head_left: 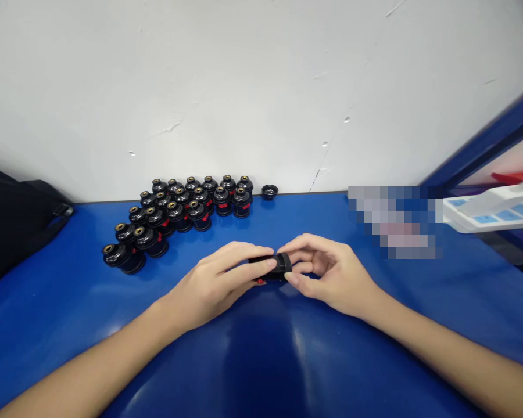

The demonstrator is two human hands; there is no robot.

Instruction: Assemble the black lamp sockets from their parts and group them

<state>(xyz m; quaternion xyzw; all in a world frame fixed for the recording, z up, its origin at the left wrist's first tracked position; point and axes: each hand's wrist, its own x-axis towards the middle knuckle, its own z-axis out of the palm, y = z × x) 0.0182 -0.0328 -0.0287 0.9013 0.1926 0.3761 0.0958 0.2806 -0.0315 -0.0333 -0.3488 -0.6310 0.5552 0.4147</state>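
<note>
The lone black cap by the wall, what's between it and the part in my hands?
Only bare blue table separates the cap from the black part, in the head view.

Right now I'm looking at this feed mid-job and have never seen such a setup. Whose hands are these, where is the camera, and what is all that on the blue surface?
There is no machine: these are a person's own bare hands, seen from a camera worn on their head, looking forward and down. The left hand and the right hand meet over the blue table and together pinch one small black part with a bit of red showing at its lower edge. Behind the hands, toward the white wall, stands a cluster of similar black parts with brass-coloured tops and red bits, set in rows. One black cap sits apart, right of the cluster. A black bag lies at the far left.
</note>
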